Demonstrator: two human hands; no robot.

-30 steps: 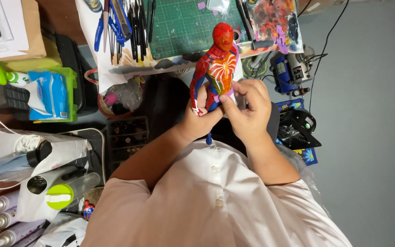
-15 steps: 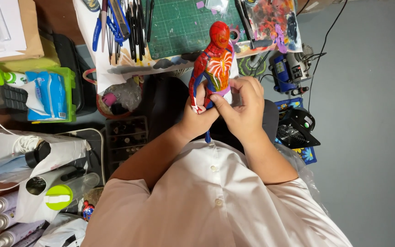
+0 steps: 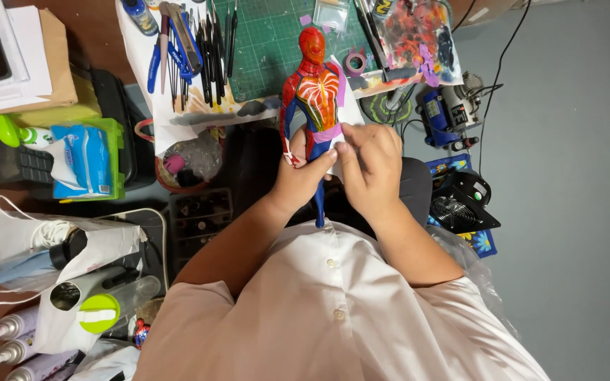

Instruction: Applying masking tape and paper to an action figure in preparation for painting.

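A red and blue action figure [image 3: 313, 85] stands upright in front of my chest, with purple tape strips on its shoulder and waist. My left hand [image 3: 298, 176] grips the figure around its hips and legs; one blue leg pokes out below the hand. My right hand [image 3: 368, 162] presses its fingertips against the purple tape at the figure's waist. A bit of white paper shows between the fingers.
A green cutting mat [image 3: 277, 35] lies ahead with brushes and blue pliers [image 3: 178, 49] to its left. A paint-stained palette [image 3: 418, 32] and a purple tape roll [image 3: 355, 62] sit at right. A wipes pack [image 3: 82, 162], spray cans [image 3: 15, 339] and a small fan [image 3: 457, 204] surround me.
The figure has shifted slightly left and up. My right hand's fingers moved along its waist, pressing the purple tape.
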